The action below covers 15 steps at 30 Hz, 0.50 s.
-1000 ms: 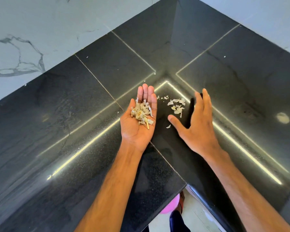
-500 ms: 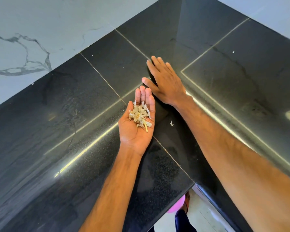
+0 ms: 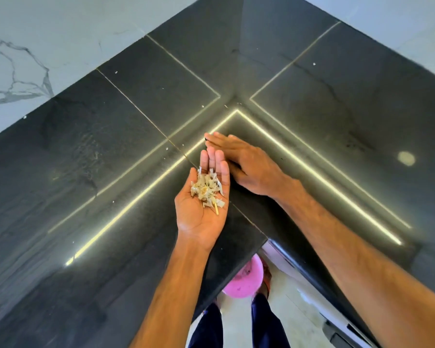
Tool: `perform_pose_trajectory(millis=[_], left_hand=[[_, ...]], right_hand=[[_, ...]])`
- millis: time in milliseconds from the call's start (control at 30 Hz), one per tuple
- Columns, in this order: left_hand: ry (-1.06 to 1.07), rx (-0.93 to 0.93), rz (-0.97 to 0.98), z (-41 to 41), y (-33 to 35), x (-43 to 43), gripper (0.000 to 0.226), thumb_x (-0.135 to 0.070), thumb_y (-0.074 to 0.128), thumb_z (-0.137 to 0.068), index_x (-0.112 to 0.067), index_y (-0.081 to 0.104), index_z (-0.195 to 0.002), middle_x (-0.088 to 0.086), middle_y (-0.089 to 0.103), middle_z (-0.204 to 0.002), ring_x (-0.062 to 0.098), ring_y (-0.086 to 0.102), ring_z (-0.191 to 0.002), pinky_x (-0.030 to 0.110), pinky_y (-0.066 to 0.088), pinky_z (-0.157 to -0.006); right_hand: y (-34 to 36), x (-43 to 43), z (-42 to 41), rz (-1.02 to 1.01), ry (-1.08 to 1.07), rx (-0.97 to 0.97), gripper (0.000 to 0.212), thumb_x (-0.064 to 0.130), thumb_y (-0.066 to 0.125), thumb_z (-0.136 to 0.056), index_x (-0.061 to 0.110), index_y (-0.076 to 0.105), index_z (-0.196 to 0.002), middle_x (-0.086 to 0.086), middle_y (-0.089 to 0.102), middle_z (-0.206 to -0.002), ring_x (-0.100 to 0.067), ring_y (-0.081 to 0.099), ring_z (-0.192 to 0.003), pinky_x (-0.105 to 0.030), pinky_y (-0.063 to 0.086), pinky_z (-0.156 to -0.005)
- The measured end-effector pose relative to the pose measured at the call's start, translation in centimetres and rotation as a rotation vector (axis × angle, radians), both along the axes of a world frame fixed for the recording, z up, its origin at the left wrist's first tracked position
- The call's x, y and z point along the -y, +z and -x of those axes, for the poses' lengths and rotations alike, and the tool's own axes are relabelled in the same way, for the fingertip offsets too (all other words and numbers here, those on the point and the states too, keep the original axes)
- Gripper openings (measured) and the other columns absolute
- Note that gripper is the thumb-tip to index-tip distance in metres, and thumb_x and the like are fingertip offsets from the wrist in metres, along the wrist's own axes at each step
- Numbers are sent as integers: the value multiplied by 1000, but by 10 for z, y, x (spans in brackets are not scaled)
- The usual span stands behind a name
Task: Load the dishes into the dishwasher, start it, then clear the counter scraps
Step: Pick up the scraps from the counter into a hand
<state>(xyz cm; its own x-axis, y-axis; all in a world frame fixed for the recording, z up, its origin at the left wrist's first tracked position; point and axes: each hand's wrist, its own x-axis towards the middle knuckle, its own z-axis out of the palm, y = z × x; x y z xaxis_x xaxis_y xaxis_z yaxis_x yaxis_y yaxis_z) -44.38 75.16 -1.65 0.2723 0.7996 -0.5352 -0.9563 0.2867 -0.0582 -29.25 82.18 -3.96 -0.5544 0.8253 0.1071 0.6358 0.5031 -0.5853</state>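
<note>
A black polished stone table (image 3: 86, 222) fills the view, its two runs meeting at an inside corner, with two thin bright strips of light mirrored along the surface. White marble-veined wall (image 3: 48, 33) rises behind it at upper left and upper right. Below the table's front corner, pale floor (image 3: 294, 315) shows, along with the person's two dark blue trouser legs (image 3: 266, 320) and one round pink tub (image 3: 241, 280), its far side hidden by the table edge.

Two bare forearms reach in from the bottom. The right hand (image 3: 246, 167) lies palm down on the table near the corner, fingers straight and held together, pointing to the left; whether anything sits beneath it cannot be told. The left hand (image 3: 201, 209) is turned palm up just in front of it, fingers straight and side by side, the palm slightly hollowed, its fingertips close beside the right hand's fingers.

One small heap of scraps (image 3: 206, 189) rests in the left palm, reaching the base of the fingers: pale, papery, cream-coloured flakes, curled and overlapping, with a single thin yellowish sliver (image 3: 216, 209) sticking out at the wrist side.

A few tiny white specks (image 3: 166, 148) lie scattered on the table, left of the hands and towards the corner, well apart from one another.
</note>
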Motion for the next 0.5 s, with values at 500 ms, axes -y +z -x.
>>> perform_pose_trajectory(millis=[500], left_hand=[[-396, -131, 65, -50, 9, 170, 40, -18, 41, -102, 8, 72, -107, 21, 69, -117, 34, 71, -101, 44, 59, -87]], right_hand=[[-5, 112, -29, -26, 59, -63, 43, 13, 47, -106, 9, 47, -149, -1, 38, -160, -9, 26, -151, -37, 22, -125]])
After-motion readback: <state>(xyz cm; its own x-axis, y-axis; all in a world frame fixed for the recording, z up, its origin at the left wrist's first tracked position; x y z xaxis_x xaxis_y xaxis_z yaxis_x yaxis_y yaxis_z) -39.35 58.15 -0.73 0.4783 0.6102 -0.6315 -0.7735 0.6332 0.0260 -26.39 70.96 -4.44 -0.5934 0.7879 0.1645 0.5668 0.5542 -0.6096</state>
